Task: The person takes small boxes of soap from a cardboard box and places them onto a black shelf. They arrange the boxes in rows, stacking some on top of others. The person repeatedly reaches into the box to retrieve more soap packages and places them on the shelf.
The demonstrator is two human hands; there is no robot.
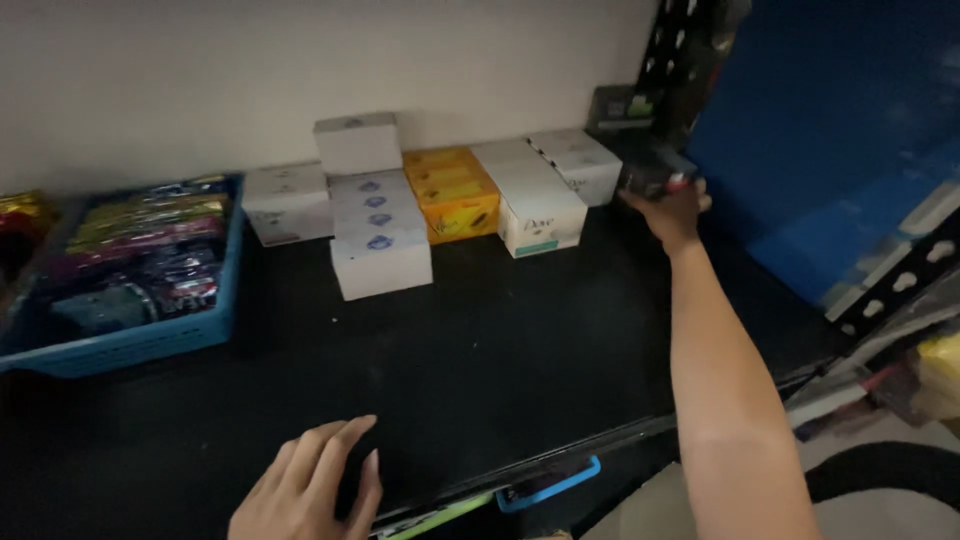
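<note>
We reach our right hand (pixel 675 212) far back along the black shelf (pixel 480 370), its fingers (pixel 690 190) curled closed around a small dark box (pixel 655 170) at the right end of the row of soap boxes (pixel 455 195), just beside the white ones. Our left hand (pixel 310 490) rests flat near the shelf's front edge, fingers (pixel 340 445) spread and holding nothing, likely bracing the long reach. A blue basket (pixel 130 340) of packets sits at the left.
</note>
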